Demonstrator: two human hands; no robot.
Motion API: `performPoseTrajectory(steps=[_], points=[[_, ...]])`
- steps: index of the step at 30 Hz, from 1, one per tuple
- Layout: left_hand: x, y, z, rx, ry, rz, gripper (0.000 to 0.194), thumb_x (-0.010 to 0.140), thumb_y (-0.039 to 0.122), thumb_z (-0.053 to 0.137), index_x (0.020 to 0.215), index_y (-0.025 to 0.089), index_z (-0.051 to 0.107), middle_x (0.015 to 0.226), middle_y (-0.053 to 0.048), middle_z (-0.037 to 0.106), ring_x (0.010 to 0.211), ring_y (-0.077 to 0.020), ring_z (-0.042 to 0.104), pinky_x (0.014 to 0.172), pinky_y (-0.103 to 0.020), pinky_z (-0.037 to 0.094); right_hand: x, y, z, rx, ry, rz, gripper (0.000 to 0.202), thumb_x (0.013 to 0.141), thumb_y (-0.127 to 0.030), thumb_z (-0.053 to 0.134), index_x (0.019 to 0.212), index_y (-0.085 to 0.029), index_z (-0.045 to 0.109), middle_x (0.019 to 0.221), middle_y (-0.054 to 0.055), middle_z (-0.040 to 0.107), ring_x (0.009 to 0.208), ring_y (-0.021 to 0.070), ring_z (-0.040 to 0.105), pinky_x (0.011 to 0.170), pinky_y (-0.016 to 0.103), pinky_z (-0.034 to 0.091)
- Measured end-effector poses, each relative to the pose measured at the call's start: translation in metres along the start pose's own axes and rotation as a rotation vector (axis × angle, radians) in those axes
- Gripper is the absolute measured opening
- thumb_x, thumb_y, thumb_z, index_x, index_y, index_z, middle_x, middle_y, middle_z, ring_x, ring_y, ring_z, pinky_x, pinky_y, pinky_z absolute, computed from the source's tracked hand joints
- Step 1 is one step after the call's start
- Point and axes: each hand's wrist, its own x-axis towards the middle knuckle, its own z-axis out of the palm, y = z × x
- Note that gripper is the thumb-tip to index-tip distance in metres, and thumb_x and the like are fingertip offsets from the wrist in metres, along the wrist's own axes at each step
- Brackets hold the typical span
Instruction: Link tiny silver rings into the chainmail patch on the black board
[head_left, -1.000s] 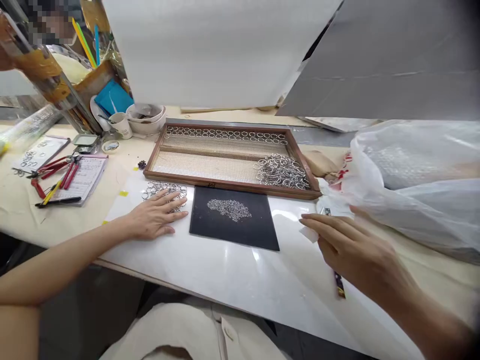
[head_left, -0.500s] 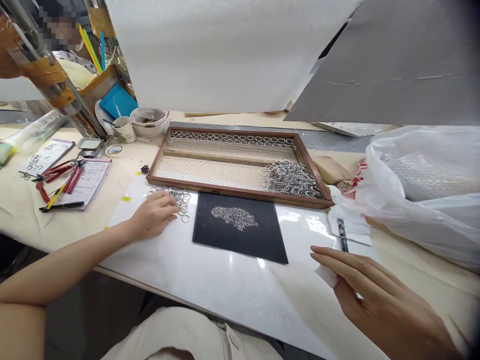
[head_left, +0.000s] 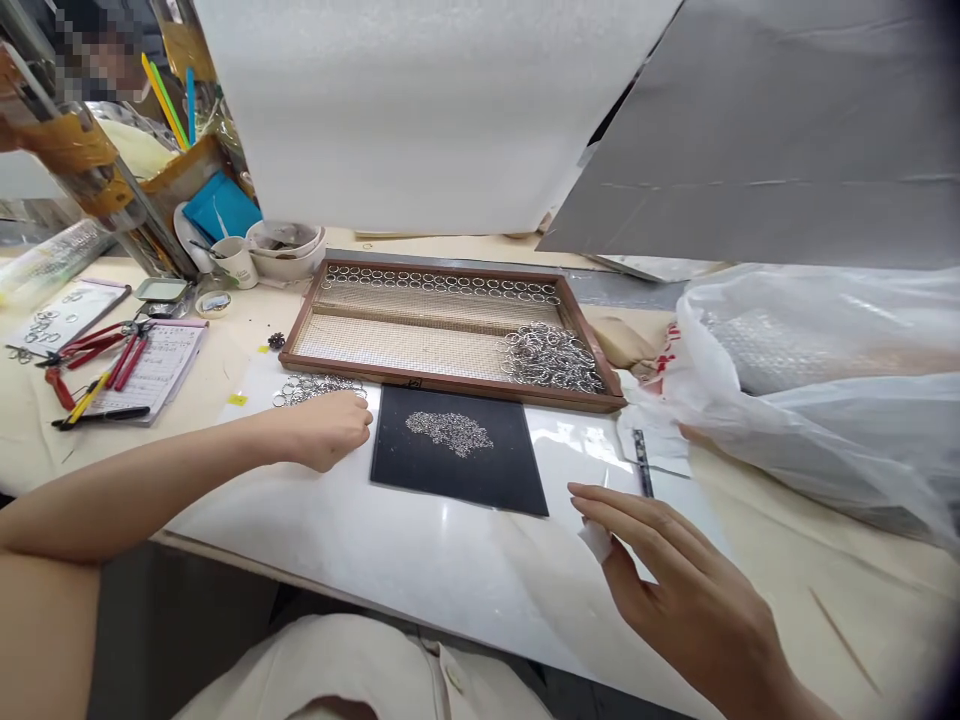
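Rings (head_left: 311, 388) of silver colour lie in a loose pile just left of the black mat (head_left: 457, 485), and from my distant place I follow them through the head camera. My left hand (head_left: 332, 432) is between this pile and the left edge of the mat, partly in front of the rings. Its fingers are curled into a loose fist, and what they may contain is hidden, so I am not able to say.

On the mat itself I see a flat heap of tiny metal pieces (head_left: 450, 433). To the right of the mat, and apart from it, is my right hand (head_left: 675, 580), with long, almost straight fingers. A small white piece (head_left: 597, 541) shows at its digits; whether it is pinched or wrapped there, I can not judge.

Directly beyond the mat lies a wooden tray (head_left: 450, 387) with mesh bottom. It bears neat rows of rings (head_left: 442, 285) along its far side and a tangled heap of rings (head_left: 555, 360) at its right end. Well to the left of the mat, red-handled pliers (head_left: 127, 360) rest on the worktop (head_left: 810, 545).
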Motion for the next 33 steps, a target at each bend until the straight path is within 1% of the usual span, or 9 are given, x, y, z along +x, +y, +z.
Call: performPoseTrajectory(steps=[6,10,13,18,21,25,28,31,33], points=[[0.004,-0.002,0.002,-0.075,-0.027,-0.068,0.018,0.064,0.007,0.052,0.049,0.016,0.051,0.055,-0.005,0.054,0.057,-0.016,0.043,0.057,-0.032,0.032,-0.001,-0.001,-0.002,-0.012,0.011,0.016,0.032,0.082,0.002,0.052,0.109,-0.015,0.058,0.099,0.01,0.069,0.09,0.0198,0.066,0.079,0.032,0.055],[-0.005,-0.002,0.004,-0.185,0.03,-0.149,0.015,0.063,0.006,0.051,0.052,0.016,0.052,0.058,-0.004,0.056,0.062,-0.0159,0.046,0.06,-0.03,0.034,0.001,0.0,-0.001,0.002,0.016,0.014,0.033,0.082,0.001,0.052,0.109,-0.016,0.058,0.098,0.01,0.069,0.09,0.02,0.067,0.08,0.032,0.055],[-0.01,0.006,-0.002,-0.26,0.226,-0.174,0.01,0.064,0.008,0.051,0.059,0.016,0.055,0.062,-0.003,0.056,0.065,-0.0159,0.047,0.063,-0.03,0.037,0.009,-0.001,0.0,0.018,0.026,0.019,0.034,0.081,0.002,0.052,0.108,-0.018,0.058,0.097,0.008,0.07,0.089,0.0197,0.067,0.079,0.032,0.055],[0.01,0.04,-0.027,-0.468,0.746,-0.091,0.007,0.069,0.011,0.052,0.068,0.018,0.054,0.07,-0.003,0.059,0.068,-0.0145,0.048,0.065,-0.03,0.043,0.049,-0.018,0.001,0.246,0.052,0.085,0.031,0.082,-0.001,0.051,0.102,-0.023,0.06,0.087,0.006,0.068,0.081,0.0178,0.066,0.07,0.03,0.055],[0.029,0.058,-0.041,-0.533,0.911,-0.093,0.009,0.068,0.011,0.052,0.067,0.02,0.051,0.069,-0.002,0.06,0.067,-0.0148,0.05,0.063,-0.031,0.044,0.082,-0.031,0.006,0.486,0.039,0.176,0.02,0.085,-0.009,0.052,0.096,-0.023,0.061,0.083,0.005,0.066,0.075,0.0167,0.064,0.064,0.029,0.054],[0.043,0.066,-0.046,-0.548,1.065,-0.122,0.011,0.068,0.011,0.052,0.068,0.021,0.05,0.068,-0.001,0.059,0.065,-0.0143,0.05,0.061,-0.031,0.045,0.108,-0.042,0.016,0.785,-0.093,0.249,0.007,0.085,-0.019,0.058,0.088,-0.022,0.064,0.08,0.004,0.065,0.074,0.015,0.062,0.064,0.028,0.052],[0.044,0.061,-0.042,-0.576,1.102,-0.1,0.012,0.068,0.008,0.053,0.07,0.019,0.051,0.069,-0.001,0.058,0.066,-0.0136,0.049,0.062,-0.03,0.044,0.112,-0.043,0.022,0.845,-0.09,0.317,0.007,0.084,-0.021,0.059,0.078,-0.02,0.063,0.075,0.002,0.063,0.07,0.0144,0.06,0.064,0.028,0.05],[0.043,0.055,-0.039,-0.697,1.024,-0.162,0.009,0.07,0.008,0.053,0.072,0.017,0.054,0.073,-0.003,0.057,0.072,-0.0143,0.051,0.065,-0.029,0.045,0.112,-0.039,0.025,0.763,-0.085,0.39,0.01,0.083,-0.02,0.058,0.074,-0.019,0.061,0.072,0.003,0.062,0.068,0.0145,0.058,0.062,0.028,0.048],[0.044,0.05,-0.038,-0.854,0.943,-0.232,0.005,0.073,0.012,0.056,0.076,0.016,0.058,0.077,-0.004,0.057,0.073,-0.0136,0.053,0.066,-0.028,0.046,0.111,-0.036,0.027,0.675,-0.077,0.411,0.01,0.083,-0.019,0.057,0.074,-0.018,0.06,0.072,0.003,0.062,0.067,0.0146,0.057,0.06,0.029,0.046]])
